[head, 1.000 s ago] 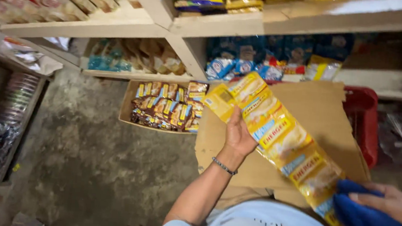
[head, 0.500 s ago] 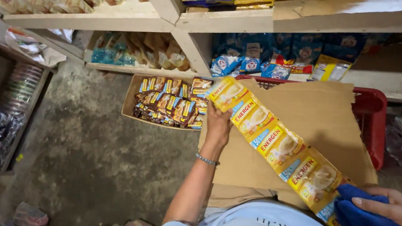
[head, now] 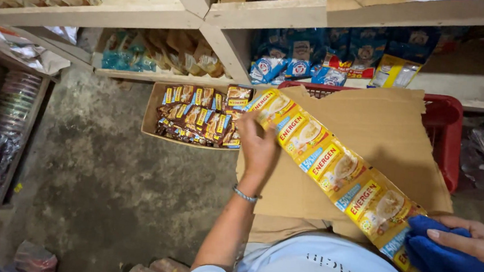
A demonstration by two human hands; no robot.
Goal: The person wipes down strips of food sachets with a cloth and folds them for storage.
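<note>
- Left hand (head: 258,146): its fingers (head: 250,125) clench the far end of a strip of yellow sachets (head: 337,172), pinning that end near the top edge of a sheet of brown cardboard (head: 369,134). A metal bracelet (head: 245,195) circles the wrist below.
- Right hand (head: 475,241): its fingers (head: 447,234) press down on a blue cloth (head: 450,267) that wraps the near end of the strip; whether they grip the sachets through the cloth cannot be told.
- Since half a second ago, the left hand sits a little lower on the strip's far end, and the strip stays stretched straight between the two hands, lying diagonally across the cardboard. Judged from that, the wiping of the sachets is in mid-course, with most of the strip's length exposed beyond the cloth.
- Just past the left fingers, a shallow cardboard tray of small brown and yellow packets (head: 197,118) rests on the concrete floor (head: 105,188).
- Under the cardboard sheet, the rim of a red plastic basket (head: 447,120) shows behind and to the right of the strip.
- Farther out, wooden shelves (head: 263,14) carry blue packets (head: 305,60) and other bagged goods.
- To the left of the left hand, well apart, a low wooden rack (head: 0,134) holds stacked items in dim light.
</note>
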